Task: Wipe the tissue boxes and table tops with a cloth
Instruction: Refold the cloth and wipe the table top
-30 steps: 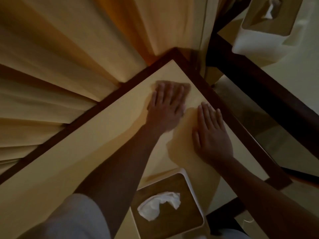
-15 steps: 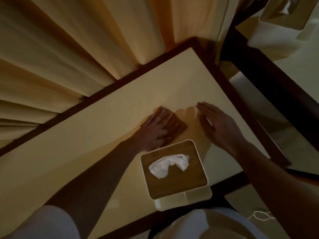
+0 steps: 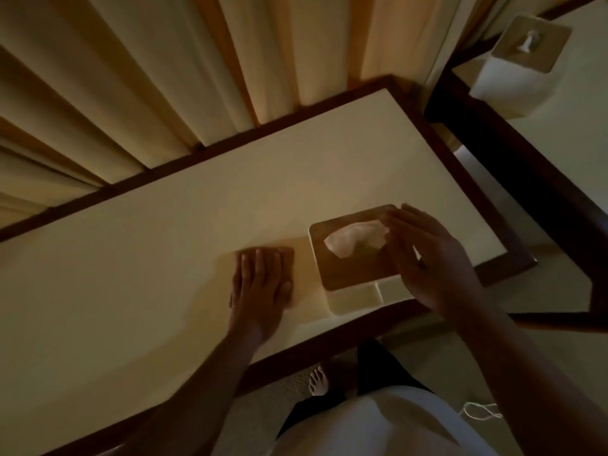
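Cloth [image 3: 287, 255] seemingly hidden under left hand [image 3: 260, 286].

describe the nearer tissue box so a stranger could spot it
Find the big cream table top rimmed in dark wood. At its front edge stands a white, brown-lidded tissue box. Unlike the far box on the next table, it sits under the right hand.

tabletop [image 3: 230, 199]: smooth matt cream, dark wood rim | cloth [image 3: 288, 257]: brown, soft, matt | tissue box [image 3: 355, 299] at its 3 o'clock: smooth pale plastic-looking walls, matt wood-look lid [image 3: 345, 271], crumpled white paper tissue [image 3: 353, 240] | curtain [image 3: 164, 77], 11 o'clock: pleated fabric
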`<action>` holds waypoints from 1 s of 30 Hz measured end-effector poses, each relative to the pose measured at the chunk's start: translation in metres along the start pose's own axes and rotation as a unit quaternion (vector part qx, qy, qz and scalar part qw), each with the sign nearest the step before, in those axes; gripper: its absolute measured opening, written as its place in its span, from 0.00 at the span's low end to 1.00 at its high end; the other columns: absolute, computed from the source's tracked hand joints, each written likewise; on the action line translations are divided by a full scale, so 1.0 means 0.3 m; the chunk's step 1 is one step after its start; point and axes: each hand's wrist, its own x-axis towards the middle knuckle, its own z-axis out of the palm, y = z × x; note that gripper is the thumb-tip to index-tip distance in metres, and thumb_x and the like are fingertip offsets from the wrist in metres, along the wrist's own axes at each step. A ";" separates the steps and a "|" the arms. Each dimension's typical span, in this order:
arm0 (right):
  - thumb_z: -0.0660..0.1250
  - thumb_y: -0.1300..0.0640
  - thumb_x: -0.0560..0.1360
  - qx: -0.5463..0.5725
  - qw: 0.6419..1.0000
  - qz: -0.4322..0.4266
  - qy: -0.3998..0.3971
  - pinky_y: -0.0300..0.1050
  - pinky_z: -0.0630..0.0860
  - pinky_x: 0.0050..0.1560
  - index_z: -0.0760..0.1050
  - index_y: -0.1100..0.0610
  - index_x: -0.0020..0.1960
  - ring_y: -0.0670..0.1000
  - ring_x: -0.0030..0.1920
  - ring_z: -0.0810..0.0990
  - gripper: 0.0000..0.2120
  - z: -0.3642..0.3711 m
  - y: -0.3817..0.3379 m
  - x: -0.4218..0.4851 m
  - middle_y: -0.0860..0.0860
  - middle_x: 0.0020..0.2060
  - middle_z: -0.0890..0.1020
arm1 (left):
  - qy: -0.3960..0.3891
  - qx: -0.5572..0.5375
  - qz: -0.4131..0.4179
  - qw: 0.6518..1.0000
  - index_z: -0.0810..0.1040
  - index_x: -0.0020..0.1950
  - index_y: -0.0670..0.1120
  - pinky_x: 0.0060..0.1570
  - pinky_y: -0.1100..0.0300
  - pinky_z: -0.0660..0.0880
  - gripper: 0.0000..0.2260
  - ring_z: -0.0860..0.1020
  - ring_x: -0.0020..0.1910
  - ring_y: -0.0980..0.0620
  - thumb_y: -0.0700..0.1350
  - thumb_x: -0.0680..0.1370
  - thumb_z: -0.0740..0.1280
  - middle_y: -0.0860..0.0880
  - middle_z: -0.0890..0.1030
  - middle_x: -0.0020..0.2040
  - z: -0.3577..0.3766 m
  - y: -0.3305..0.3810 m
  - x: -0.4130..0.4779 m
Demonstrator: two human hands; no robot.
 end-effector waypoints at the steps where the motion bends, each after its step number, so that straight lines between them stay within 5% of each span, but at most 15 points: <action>1: 0.58 0.50 0.86 -0.016 1.000 -0.003 -0.008 0.64 0.69 0.74 0.76 0.55 0.72 0.56 0.78 0.68 0.19 0.016 -0.009 -0.024 0.53 0.74 0.75 | 0.004 -0.004 -0.009 1.000 0.39 0.85 0.57 0.81 0.46 0.37 0.35 0.31 0.80 0.41 0.67 0.80 0.36 0.46 0.35 0.83 0.040 0.011 -0.068; 4: 0.52 0.47 0.86 -0.047 0.998 0.031 -0.013 0.67 0.57 0.80 0.70 0.51 0.77 0.56 0.83 0.57 0.22 0.057 -0.033 -0.077 0.52 0.80 0.67 | 0.033 -0.026 -0.007 0.999 0.46 0.86 0.53 0.79 0.36 0.52 0.31 0.43 0.82 0.33 0.64 0.85 0.42 0.41 0.46 0.84 0.125 0.044 -0.220; 7: 0.53 0.47 0.86 -0.064 0.997 0.047 -0.011 0.69 0.56 0.80 0.69 0.51 0.77 0.57 0.83 0.54 0.22 0.081 -0.053 -0.111 0.52 0.82 0.63 | 0.027 -0.057 -0.017 0.998 0.47 0.86 0.54 0.81 0.36 0.49 0.33 0.37 0.81 0.35 0.67 0.84 0.40 0.42 0.42 0.85 0.115 0.071 -0.280; 10: 0.52 0.44 0.85 -0.075 0.995 0.058 -0.015 0.70 0.55 0.80 0.68 0.49 0.79 0.59 0.84 0.50 0.24 0.090 -0.053 -0.132 0.53 0.83 0.58 | 0.060 -0.152 -0.014 0.986 0.48 0.86 0.54 0.81 0.45 0.39 0.31 0.38 0.84 0.40 0.63 0.85 0.47 0.42 0.44 0.86 -0.012 0.161 -0.275; 13: 0.50 0.39 0.86 -0.069 0.992 0.106 -0.009 0.70 0.55 0.80 0.58 0.42 0.83 0.61 0.84 0.45 0.26 0.092 -0.053 -0.147 0.53 0.85 0.50 | 0.085 -0.270 -0.019 0.959 0.49 0.86 0.55 0.80 0.50 0.50 0.30 0.52 0.84 0.45 0.62 0.86 0.51 0.47 0.51 0.86 -0.135 0.286 -0.223; 16: 0.54 0.39 0.85 -0.035 0.982 0.187 -0.014 0.69 0.71 0.69 0.52 0.37 0.82 0.65 0.80 0.62 0.27 0.091 -0.071 -0.144 0.56 0.85 0.51 | 0.051 -0.379 -0.070 0.921 0.56 0.85 0.54 0.72 0.50 0.66 0.30 0.69 0.78 0.43 0.65 0.85 0.53 0.46 0.67 0.81 -0.202 0.376 -0.169; 19: 0.58 0.45 0.85 -0.024 0.983 0.180 -0.005 0.59 0.81 0.57 0.55 0.41 0.83 0.60 0.63 0.82 0.28 0.092 -0.076 -0.140 0.59 0.79 0.66 | 0.055 -0.400 -0.070 0.912 0.72 0.74 0.54 0.61 0.52 0.74 0.23 0.79 0.65 0.43 0.65 0.85 0.56 0.47 0.82 0.64 -0.218 0.417 -0.149; 21: 0.61 0.47 0.84 -0.015 0.988 0.154 0.010 0.54 0.82 0.51 0.58 0.43 0.82 0.56 0.56 0.84 0.28 0.096 -0.073 -0.135 0.57 0.70 0.75 | 0.067 -0.389 -0.056 0.917 0.75 0.67 0.53 0.56 0.51 0.78 0.20 0.82 0.57 0.45 0.64 0.84 0.58 0.49 0.83 0.57 -0.226 0.437 -0.143; 25: 0.62 0.47 0.83 -0.019 0.987 0.155 0.025 0.58 0.84 0.50 0.61 0.42 0.79 0.58 0.55 0.84 0.26 0.092 -0.070 -0.112 0.57 0.70 0.75 | 0.081 -0.369 -0.040 0.925 0.76 0.63 0.51 0.57 0.47 0.79 0.18 0.82 0.55 0.43 0.63 0.83 0.60 0.48 0.84 0.55 -0.263 0.454 -0.084; 30: 0.65 0.47 0.82 -0.018 0.987 0.157 0.042 0.49 0.80 0.49 0.66 0.49 0.78 0.55 0.53 0.84 0.26 0.061 -0.012 -0.011 0.55 0.66 0.78 | 0.090 -0.347 -0.008 0.933 0.76 0.58 0.49 0.54 0.47 0.79 0.18 0.81 0.53 0.42 0.62 0.83 0.60 0.46 0.83 0.52 -0.352 0.477 0.058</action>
